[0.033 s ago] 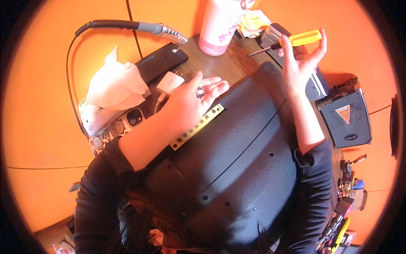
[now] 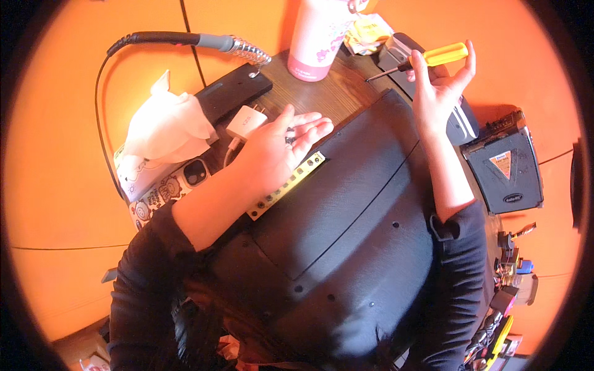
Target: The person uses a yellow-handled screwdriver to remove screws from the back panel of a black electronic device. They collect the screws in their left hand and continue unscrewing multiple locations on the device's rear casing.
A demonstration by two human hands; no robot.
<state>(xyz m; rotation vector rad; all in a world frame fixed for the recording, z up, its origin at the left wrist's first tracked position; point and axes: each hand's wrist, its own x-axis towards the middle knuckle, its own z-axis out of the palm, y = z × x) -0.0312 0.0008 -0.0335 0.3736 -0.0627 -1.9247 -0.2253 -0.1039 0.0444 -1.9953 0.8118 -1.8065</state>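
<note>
My left hand [image 2: 281,148] is turned palm up and cupped, with small dark pieces [image 2: 289,136] lying in it, too small to make out fully. It hovers by a yellow strip [image 2: 291,183] with a row of dark round parts, set along the edge of a large black casing [image 2: 346,216]. My right hand [image 2: 436,93] is raised past the casing's far right corner. Its fingers pinch a screwdriver [image 2: 440,57] with a yellow handle, the metal tip pointing left. Several holes dot the casing's near part.
A soldering iron [image 2: 210,40] rests in a coil holder at the back left. Near it are a white charger [image 2: 246,122], tissues [image 2: 167,127] and a phone [image 2: 197,172]. A pink-and-white cup [image 2: 315,46] stands at the back. To the right sits a small black amplifier [image 2: 506,164].
</note>
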